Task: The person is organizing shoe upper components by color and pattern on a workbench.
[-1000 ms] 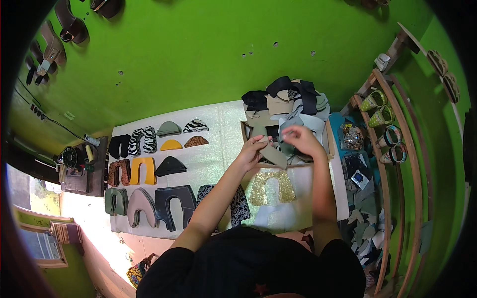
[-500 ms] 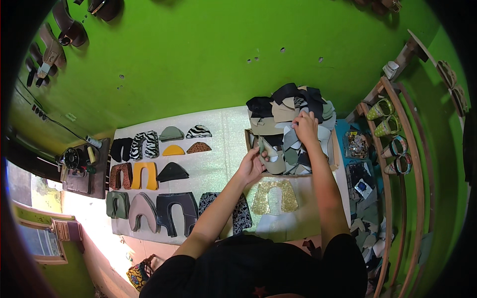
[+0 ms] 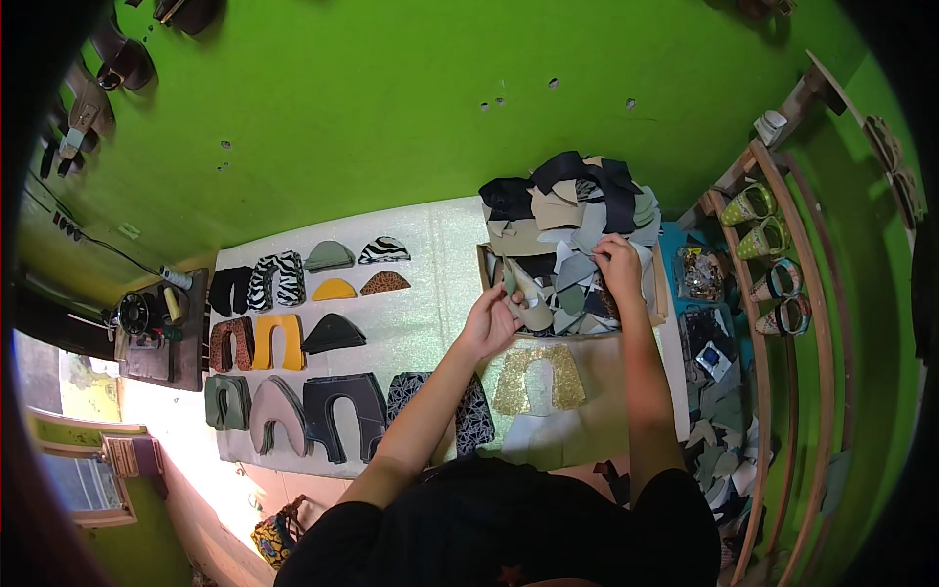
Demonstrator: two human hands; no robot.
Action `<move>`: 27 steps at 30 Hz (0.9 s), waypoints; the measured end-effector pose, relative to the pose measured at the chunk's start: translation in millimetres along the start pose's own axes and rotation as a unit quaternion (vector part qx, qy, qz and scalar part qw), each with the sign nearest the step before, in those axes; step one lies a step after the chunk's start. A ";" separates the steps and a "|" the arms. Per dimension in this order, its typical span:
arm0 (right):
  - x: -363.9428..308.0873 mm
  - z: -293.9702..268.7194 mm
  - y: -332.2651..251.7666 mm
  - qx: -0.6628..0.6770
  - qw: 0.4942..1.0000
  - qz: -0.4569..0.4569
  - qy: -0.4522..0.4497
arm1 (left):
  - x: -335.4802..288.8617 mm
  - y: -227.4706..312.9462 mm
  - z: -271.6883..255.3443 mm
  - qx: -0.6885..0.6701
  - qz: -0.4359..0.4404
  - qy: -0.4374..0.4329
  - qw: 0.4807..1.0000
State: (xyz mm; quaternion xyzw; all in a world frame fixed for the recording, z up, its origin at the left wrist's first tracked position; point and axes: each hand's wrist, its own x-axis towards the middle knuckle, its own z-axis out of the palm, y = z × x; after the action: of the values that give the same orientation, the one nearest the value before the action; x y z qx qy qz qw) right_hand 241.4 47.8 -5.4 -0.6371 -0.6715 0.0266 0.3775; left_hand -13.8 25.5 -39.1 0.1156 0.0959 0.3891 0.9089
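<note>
A shallow box [image 3: 662, 293] on the table is heaped with offcuts of leather-like sheet in black, beige, grey and green. At its near left corner my left hand [image 3: 489, 323] is closed on a greenish-grey scrap [image 3: 509, 278], beside a curved beige scrap [image 3: 534, 315]. My right hand [image 3: 620, 266] is over the right part of the heap, its fingertips pinched together at the edge of a grey scrap [image 3: 589, 233]. A brown spotted scrap [image 3: 601, 301] lies just beneath that hand. Nearest the box's front edge is a gold glitter U-shaped piece [image 3: 511, 386].
Stacks of cut U-shaped pieces [image 3: 342, 391] and half-round pieces [image 3: 330, 256] stand in rows on the left. A wooden rack [image 3: 812, 293] with sandals rises at the right, beside a tub of small parts [image 3: 700, 274] and more scraps. A green wall backs the table.
My right hand has shifted slightly right and nearer to me, uncovering grey scraps and a brown spotted one. My left hand stays at the box corner with its scrap. The view has tilted a little.
</note>
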 end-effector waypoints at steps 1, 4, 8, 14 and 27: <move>0.1 0.0 -0.8 0.000 1.000 -0.001 -0.001 | -0.3 -0.1 0.2 -0.005 0.002 -0.006 1.000; 0.8 -1.1 -1.2 -0.003 1.000 0.014 -0.014 | -1.4 -0.1 4.3 -0.020 0.003 -0.003 1.000; 16.3 0.7 -19.3 -0.097 0.993 0.045 -0.042 | -3.2 1.4 3.7 -0.017 0.008 -0.002 1.000; 49.5 31.3 -23.9 -0.146 0.989 -0.007 -0.023 | -4.2 -1.2 0.7 -0.022 0.019 -0.032 0.999; 65.7 31.3 -22.1 -0.019 0.993 0.008 0.118 | -4.5 -1.3 -1.8 0.014 0.016 -0.009 1.000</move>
State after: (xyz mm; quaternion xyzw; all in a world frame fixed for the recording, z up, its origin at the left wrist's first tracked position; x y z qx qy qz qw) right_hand 212.4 115.1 14.8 -0.6483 -0.6171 -0.0582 0.4421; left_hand -16.4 21.7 -40.8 0.1336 0.0913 0.4015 0.9015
